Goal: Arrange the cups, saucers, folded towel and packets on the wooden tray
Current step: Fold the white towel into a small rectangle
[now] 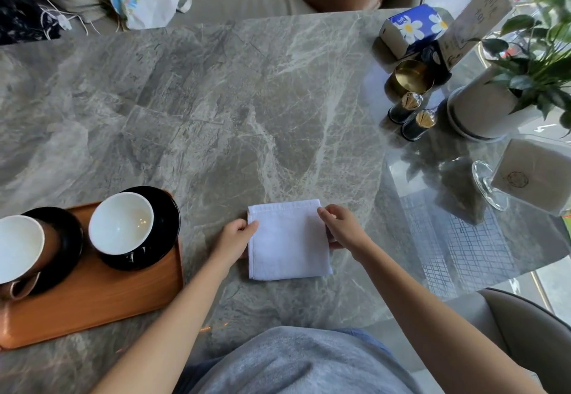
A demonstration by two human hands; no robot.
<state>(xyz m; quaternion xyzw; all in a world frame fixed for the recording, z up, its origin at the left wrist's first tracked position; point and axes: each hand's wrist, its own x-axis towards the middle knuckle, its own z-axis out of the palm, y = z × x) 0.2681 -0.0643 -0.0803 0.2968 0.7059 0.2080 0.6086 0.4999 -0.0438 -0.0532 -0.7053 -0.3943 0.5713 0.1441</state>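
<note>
A white folded towel (287, 240) lies flat on the grey marble table (216, 115), just right of the wooden tray (102, 294). My left hand (236, 237) pinches the towel's left edge, and my right hand (343, 228) grips its right edge near the top corner. On the tray stand two black saucers. The right saucer (168, 223) carries a white-lined cup (122, 222). The left saucer (69, 239) carries a brown cup (20, 245), partly cut off by the frame's edge. I see no packets.
At the far right stand a blue tissue pack (412, 27), a brass bowl (411, 76), two toothpick holders (412, 115), a potted plant (509, 93), a card stand and a glass napkin holder (531, 174). A sofa with bags lies beyond the table.
</note>
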